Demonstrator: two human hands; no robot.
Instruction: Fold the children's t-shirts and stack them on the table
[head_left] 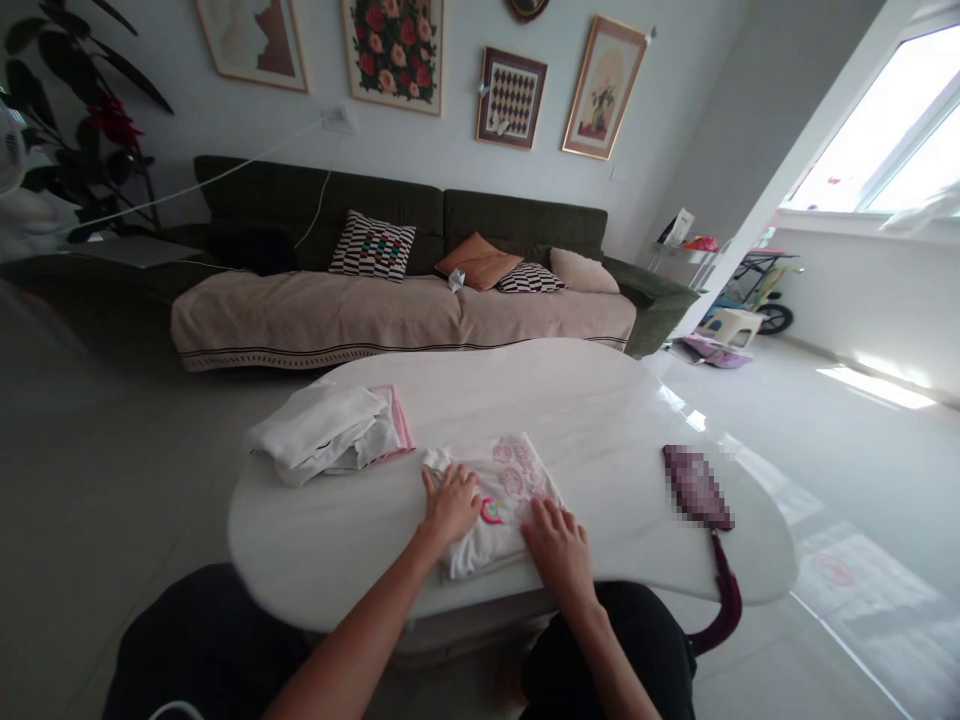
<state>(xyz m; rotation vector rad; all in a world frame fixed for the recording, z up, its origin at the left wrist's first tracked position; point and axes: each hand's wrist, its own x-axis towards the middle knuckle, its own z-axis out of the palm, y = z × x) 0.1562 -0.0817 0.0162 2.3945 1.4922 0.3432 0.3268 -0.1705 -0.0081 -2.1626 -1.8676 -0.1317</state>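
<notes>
A folded white garment (495,545) with pink lace-like patches and a small pink rainbow-shaped motif lies on the white table (322,560) in front of me. My left hand (451,505) rests on its left part, fingers spread. Flat on the right edge of the same garment lies my right hand (559,550), its fingers stretched forward. Neither hand grips the cloth. To the left sits a loosely stacked pile of white cloth (322,425), with a pink-edged piece (400,420) showing at its right side.
A purple pouch-like item (697,485), partly blurred out, lies at the table's right, its dark red tassel (726,590) hanging over the edge. Beyond the table stands a green sofa (322,195) with a beige cover and several cushions. My knees are under the table's near edge.
</notes>
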